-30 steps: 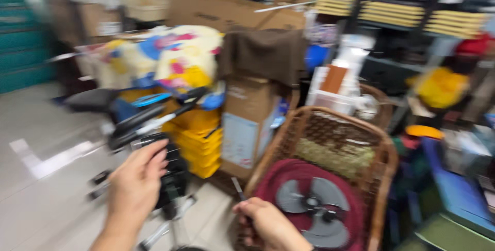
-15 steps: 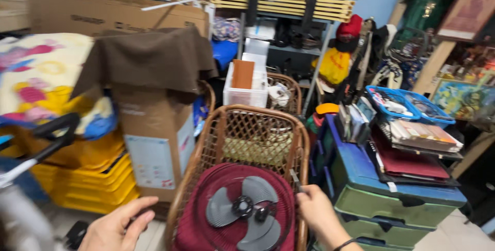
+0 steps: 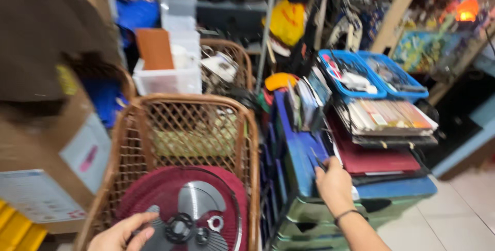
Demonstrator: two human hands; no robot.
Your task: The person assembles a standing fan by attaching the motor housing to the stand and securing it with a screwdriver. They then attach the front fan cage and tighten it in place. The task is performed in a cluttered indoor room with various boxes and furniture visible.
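My left hand point(image 3: 121, 234) is at the bottom edge, fingers spread, resting on the rim of a dark red round fan grille point(image 3: 180, 207) with grey blades that lies in a brown wicker basket point(image 3: 191, 127). My right hand point(image 3: 334, 183) reaches out to the right and touches a blue flat lid or folder point(image 3: 304, 153) on top of a green plastic storage box point(image 3: 330, 220). A thin dark object sticks up by its fingers; I cannot tell whether the hand holds it. A dark band circles that wrist.
A stack of red and dark folders point(image 3: 381, 143) lies on the blue lid, with two blue trays point(image 3: 371, 76) of small items behind. A cardboard box point(image 3: 46, 143) under brown cloth stands left. A white bin point(image 3: 167, 70) and second wicker basket point(image 3: 227, 65) sit behind. Tiled floor point(image 3: 459, 215) shows right.
The view has swung to the right and moved closer. My right hand left the basket's edge and reached to the blue lid on the green box. My left hand moved onto the fan grille.
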